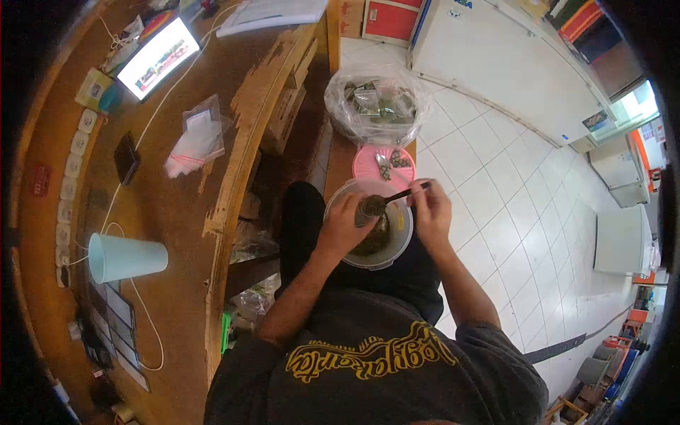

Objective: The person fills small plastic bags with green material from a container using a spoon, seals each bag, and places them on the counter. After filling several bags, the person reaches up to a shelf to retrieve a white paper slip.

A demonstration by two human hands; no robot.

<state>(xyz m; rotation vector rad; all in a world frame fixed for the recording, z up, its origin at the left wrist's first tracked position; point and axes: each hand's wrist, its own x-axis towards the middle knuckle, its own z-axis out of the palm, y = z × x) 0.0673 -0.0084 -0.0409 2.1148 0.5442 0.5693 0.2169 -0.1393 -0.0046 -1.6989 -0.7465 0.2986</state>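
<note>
Two hands (342, 221) (431, 211) hold bag (369, 210), spoon (399, 194); pink plate (364, 166) beyond.

Across my black shirt (382, 389), upside down in my view, I read yellow script that looks like "Yogyakarta", its first letter unclear. The smaller yellow capitals beside it seem to say "KOTA BUDAYA", partly lost in the folds. The print on the papers (273, 15) at the desk's (188, 234) far edge and the blue marking on the white freezer (510, 64) are too small for me to read.
</note>
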